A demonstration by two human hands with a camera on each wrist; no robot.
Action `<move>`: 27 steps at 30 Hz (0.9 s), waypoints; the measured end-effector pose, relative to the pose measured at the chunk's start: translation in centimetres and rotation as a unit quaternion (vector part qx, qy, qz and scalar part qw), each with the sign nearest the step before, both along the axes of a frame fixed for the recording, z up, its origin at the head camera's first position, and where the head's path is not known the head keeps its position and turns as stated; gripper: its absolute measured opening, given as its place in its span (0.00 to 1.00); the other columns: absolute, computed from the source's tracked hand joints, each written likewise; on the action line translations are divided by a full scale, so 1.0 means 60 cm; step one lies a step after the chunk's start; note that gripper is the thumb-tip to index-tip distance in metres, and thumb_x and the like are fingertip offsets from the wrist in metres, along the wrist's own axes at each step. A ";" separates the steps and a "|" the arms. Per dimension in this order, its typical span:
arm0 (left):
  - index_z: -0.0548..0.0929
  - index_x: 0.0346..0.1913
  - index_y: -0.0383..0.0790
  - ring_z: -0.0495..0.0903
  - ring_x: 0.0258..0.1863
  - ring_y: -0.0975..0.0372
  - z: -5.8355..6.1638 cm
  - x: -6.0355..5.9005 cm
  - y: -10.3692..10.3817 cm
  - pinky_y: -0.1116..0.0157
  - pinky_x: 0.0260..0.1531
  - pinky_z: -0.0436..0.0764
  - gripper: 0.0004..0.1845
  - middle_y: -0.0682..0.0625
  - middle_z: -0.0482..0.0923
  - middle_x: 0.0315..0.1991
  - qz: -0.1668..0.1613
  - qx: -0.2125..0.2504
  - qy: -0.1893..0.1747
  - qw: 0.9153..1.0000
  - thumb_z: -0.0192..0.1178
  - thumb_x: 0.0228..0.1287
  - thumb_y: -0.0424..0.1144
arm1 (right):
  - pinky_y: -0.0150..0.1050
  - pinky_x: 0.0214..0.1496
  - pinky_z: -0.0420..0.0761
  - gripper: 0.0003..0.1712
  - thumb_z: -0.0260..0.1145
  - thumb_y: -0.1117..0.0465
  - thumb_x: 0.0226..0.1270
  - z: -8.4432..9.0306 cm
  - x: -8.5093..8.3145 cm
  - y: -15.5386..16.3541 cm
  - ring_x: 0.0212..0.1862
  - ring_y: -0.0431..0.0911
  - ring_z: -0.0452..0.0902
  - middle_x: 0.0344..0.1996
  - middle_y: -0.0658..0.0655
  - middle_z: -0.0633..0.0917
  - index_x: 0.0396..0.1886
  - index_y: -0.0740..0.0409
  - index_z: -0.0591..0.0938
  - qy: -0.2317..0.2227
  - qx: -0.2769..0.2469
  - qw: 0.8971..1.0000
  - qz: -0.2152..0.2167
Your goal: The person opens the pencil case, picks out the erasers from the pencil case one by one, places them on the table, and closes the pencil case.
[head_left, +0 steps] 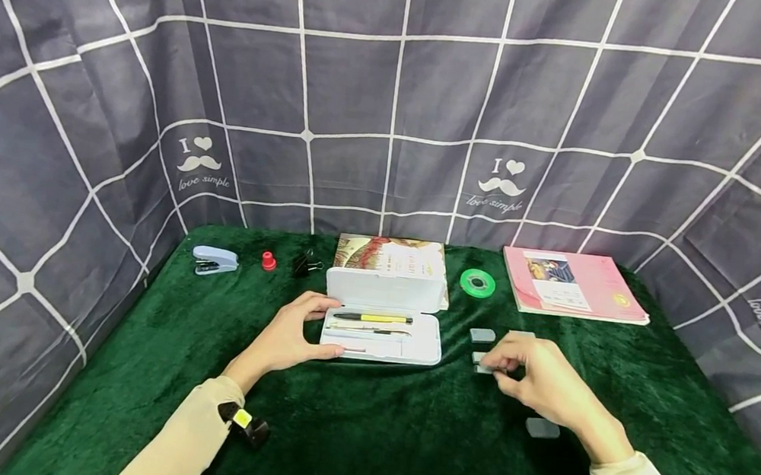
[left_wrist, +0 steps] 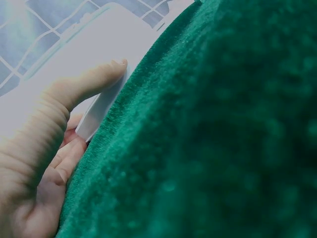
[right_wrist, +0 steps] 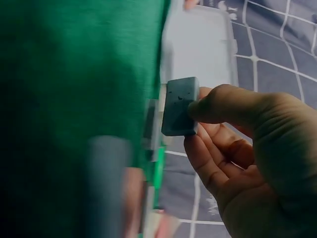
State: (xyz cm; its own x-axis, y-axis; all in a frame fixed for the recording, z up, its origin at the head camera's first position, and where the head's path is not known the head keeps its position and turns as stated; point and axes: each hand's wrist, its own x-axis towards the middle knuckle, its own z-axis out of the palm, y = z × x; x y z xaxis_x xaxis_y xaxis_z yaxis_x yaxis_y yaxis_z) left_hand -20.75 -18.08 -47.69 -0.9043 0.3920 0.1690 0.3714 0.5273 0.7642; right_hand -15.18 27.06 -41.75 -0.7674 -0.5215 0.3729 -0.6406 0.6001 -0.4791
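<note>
Erasers, small grey blocks, lie scattered on the green table [head_left: 134, 367] to the right of the open white pencil case [head_left: 381, 337]; one grey eraser [right_wrist: 180, 106] is pinched between thumb and fingers of the right hand [head_left: 539, 375]. The left hand [head_left: 291, 336] grips the case's left end, thumb on its near edge, seemingly to steady it. Inside lie a yellow pen [head_left: 373, 318] and a darker pen. Three loose erasers [head_left: 542, 428] surround the right hand. Behind stand a book [head_left: 392, 255], green tape roll [head_left: 477, 283], pink notebook [head_left: 575, 284], stapler [head_left: 215, 260], and binder clip [head_left: 307, 265]; bare cloth lies open toward the near edge.
</note>
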 end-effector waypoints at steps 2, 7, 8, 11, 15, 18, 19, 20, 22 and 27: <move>0.81 0.75 0.46 0.82 0.72 0.48 0.000 0.000 0.001 0.48 0.75 0.80 0.43 0.49 0.77 0.72 0.001 0.000 0.000 1.000 0.87 0.60 0.53 | 0.36 0.36 0.85 0.25 0.81 0.81 0.52 -0.012 0.004 0.003 0.35 0.38 0.81 0.32 0.38 0.85 0.38 0.44 0.94 0.005 0.007 1.000 0.005; 0.81 0.75 0.47 0.82 0.72 0.48 -0.001 0.001 0.000 0.48 0.75 0.80 0.43 0.49 0.76 0.72 0.004 0.000 -0.005 1.000 0.87 0.60 0.53 | 0.35 0.36 0.85 0.26 0.80 0.81 0.52 -0.023 0.010 0.008 0.35 0.36 0.81 0.33 0.40 0.85 0.39 0.44 0.93 -0.028 0.013 0.999 0.024; 0.81 0.75 0.47 0.82 0.72 0.48 -0.001 0.001 -0.001 0.48 0.75 0.80 0.43 0.49 0.76 0.72 0.004 0.001 -0.005 1.000 0.87 0.59 0.53 | 0.34 0.36 0.85 0.27 0.80 0.81 0.52 -0.023 0.010 0.008 0.35 0.36 0.81 0.33 0.40 0.85 0.39 0.43 0.93 -0.032 0.014 0.999 0.027; 0.81 0.75 0.47 0.82 0.72 0.49 -0.002 0.000 -0.001 0.48 0.75 0.80 0.43 0.49 0.76 0.72 0.006 0.000 -0.005 1.000 0.87 0.59 0.53 | 0.34 0.37 0.85 0.26 0.79 0.80 0.54 -0.019 0.010 0.009 0.36 0.36 0.81 0.34 0.40 0.85 0.40 0.44 0.93 -0.046 0.023 0.998 0.032; 0.81 0.75 0.47 0.82 0.72 0.49 -0.004 -0.001 0.000 0.49 0.75 0.80 0.43 0.49 0.76 0.73 0.004 0.000 -0.004 1.000 0.87 0.59 0.53 | 0.34 0.37 0.86 0.22 0.81 0.78 0.58 -0.007 0.007 0.004 0.36 0.35 0.81 0.35 0.39 0.86 0.41 0.45 0.94 -0.053 0.032 0.998 0.029; 0.81 0.75 0.47 0.82 0.72 0.49 -0.004 -0.001 0.000 0.49 0.75 0.80 0.43 0.50 0.76 0.73 0.005 0.002 -0.003 1.000 0.87 0.59 0.53 | 0.37 0.38 0.88 0.19 0.83 0.75 0.60 0.006 0.000 -0.011 0.37 0.36 0.83 0.36 0.41 0.88 0.44 0.49 0.93 -0.033 0.023 0.999 0.023; 0.81 0.75 0.47 0.82 0.72 0.49 -0.004 -0.001 0.001 0.49 0.75 0.80 0.43 0.50 0.76 0.72 0.005 0.003 -0.003 1.000 0.87 0.58 0.53 | 0.38 0.40 0.89 0.18 0.84 0.74 0.61 0.010 -0.004 -0.019 0.37 0.37 0.85 0.37 0.43 0.89 0.45 0.50 0.93 -0.027 0.016 0.999 0.021; 0.81 0.75 0.47 0.82 0.72 0.49 -0.004 -0.002 0.001 0.49 0.75 0.80 0.43 0.50 0.76 0.72 0.004 0.003 -0.002 1.000 0.87 0.58 0.53 | 0.40 0.41 0.90 0.18 0.84 0.74 0.61 0.015 -0.008 -0.027 0.38 0.38 0.86 0.38 0.44 0.90 0.46 0.51 0.93 -0.020 0.009 1.000 0.019; 0.81 0.75 0.47 0.82 0.71 0.49 -0.004 -0.002 0.001 0.49 0.75 0.80 0.43 0.50 0.76 0.72 0.003 0.003 0.000 1.000 0.88 0.58 0.52 | 0.42 0.44 0.92 0.19 0.84 0.73 0.63 0.023 -0.017 -0.047 0.40 0.42 0.88 0.42 0.47 0.92 0.50 0.52 0.92 -0.013 -0.003 1.000 0.013; 0.81 0.75 0.47 0.82 0.71 0.50 -0.003 -0.002 0.000 0.50 0.75 0.81 0.43 0.49 0.77 0.72 0.002 0.004 -0.001 1.000 0.88 0.58 0.52 | 0.49 0.52 0.93 0.20 0.82 0.71 0.67 0.042 -0.045 -0.105 0.46 0.50 0.92 0.48 0.51 0.94 0.57 0.55 0.92 -0.029 -0.022 0.999 0.016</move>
